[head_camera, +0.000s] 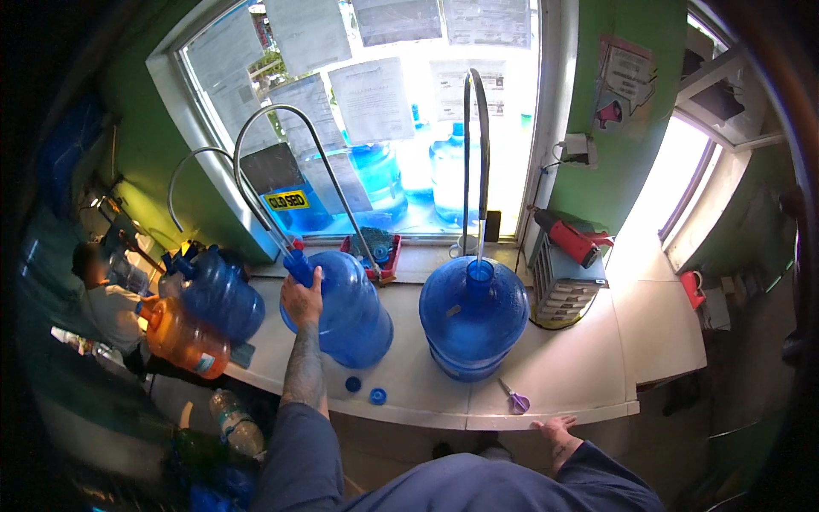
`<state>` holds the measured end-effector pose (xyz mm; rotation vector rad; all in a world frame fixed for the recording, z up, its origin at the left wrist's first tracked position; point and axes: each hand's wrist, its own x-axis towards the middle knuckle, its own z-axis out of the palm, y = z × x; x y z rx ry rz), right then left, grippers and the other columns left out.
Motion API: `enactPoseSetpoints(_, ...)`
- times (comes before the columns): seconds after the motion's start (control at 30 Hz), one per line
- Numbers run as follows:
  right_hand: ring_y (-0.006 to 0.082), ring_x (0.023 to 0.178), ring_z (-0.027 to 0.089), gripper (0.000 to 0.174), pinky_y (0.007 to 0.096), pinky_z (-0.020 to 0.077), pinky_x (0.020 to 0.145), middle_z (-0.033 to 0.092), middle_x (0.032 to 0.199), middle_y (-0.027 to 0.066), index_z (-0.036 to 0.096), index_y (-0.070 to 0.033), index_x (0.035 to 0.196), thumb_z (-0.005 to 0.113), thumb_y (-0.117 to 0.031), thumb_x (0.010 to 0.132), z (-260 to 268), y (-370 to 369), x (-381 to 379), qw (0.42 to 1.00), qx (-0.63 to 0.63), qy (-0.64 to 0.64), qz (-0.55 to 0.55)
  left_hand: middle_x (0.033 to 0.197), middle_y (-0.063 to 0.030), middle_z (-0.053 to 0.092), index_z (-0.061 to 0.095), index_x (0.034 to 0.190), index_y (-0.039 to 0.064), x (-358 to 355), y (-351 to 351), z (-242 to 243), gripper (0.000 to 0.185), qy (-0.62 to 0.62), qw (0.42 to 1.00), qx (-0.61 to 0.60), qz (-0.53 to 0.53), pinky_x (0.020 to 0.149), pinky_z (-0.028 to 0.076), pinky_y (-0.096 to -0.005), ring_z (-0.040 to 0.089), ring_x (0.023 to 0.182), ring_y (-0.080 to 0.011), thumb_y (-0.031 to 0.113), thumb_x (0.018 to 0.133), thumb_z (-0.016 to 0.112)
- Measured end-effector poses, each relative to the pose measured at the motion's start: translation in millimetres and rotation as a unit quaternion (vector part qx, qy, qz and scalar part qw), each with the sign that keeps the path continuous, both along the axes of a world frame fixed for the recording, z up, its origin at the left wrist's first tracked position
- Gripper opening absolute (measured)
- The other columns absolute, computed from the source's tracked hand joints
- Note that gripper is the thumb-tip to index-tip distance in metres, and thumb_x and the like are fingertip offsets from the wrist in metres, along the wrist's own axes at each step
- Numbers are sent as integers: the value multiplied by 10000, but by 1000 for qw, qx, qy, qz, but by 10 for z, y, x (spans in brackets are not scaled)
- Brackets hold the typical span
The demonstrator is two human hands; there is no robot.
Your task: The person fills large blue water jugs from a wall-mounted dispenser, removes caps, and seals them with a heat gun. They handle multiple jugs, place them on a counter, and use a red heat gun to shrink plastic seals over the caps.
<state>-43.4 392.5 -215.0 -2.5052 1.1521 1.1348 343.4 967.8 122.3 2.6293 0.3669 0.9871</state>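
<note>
My left hand (302, 299) grips the neck of a blue five-gallon water jug (355, 313), which leans toward the window. A curved metal filling spout (281, 240) reaches down to that jug's mouth. To the right stands a second blue water jug (473, 320), upright, with another filling spout (480, 237) in its neck. My right hand (555, 425) holds nothing and rests at the counter's front edge, fingers apart. Purple-handled scissors (517, 400) lie near it. Two blue caps, a dark one (352, 384) and a lighter one (377, 397), sit before the leaning jug.
A red heat gun (569, 238) lies on a small drawer unit (563, 294) at right. A red basket (393, 256) holds blue caps by the sill. At left are an orange jug (185, 339), more blue jugs (221, 294) and a person (112, 313).
</note>
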Motion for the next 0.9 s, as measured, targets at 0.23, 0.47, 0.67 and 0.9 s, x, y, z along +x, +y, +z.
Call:
enactPoseSetpoints(0.23, 540, 1502, -60, 1370, 585, 9, 1234, 40, 1615, 378, 73, 210, 1505, 597, -822, 772, -12, 4, -39, 1000, 23, -11, -17, 1161, -223, 648, 626, 1208, -31, 18, -8, 32, 800, 45, 998, -31, 4, 988, 446, -508, 604, 1110, -412, 703, 897, 569)
enactPoseSetpoints(0.47, 526, 1505, -98, 1425, 578, 75, 1237, -56, 1612, 385, 10, 197, 1513, 654, -814, 742, 43, 20, -33, 996, 52, -23, -68, 1195, -255, 642, 620, 1253, -24, 29, -47, 46, 818, 31, 999, 5, 30, 998, 443, -517, 591, 1140, -414, 710, 899, 556)
enactPoseSetpoints(0.67, 572, 1485, -70, 1332, 620, 18, 1213, 7, 1591, 420, 71, 234, 1486, 566, -803, 813, 117, -23, -110, 998, 55, -36, -19, 1057, -259, 683, 665, 1110, -52, 89, 22, -83, 745, -20, 999, 20, 26, 893, 502, -492, 658, 998, -422, 658, 887, 635)
enactPoseSetpoints(0.9, 500, 1523, -14, 1260, 563, 171, 1228, -20, 1627, 353, 66, 150, 1535, 770, -592, 799, 275, -54, -223, 971, 71, -153, -168, 1256, -265, 615, 601, 1270, -65, 45, 13, 22, 891, 82, 995, -59, 5, 1045, 409, -510, 558, 1208, -406, 740, 890, 541)
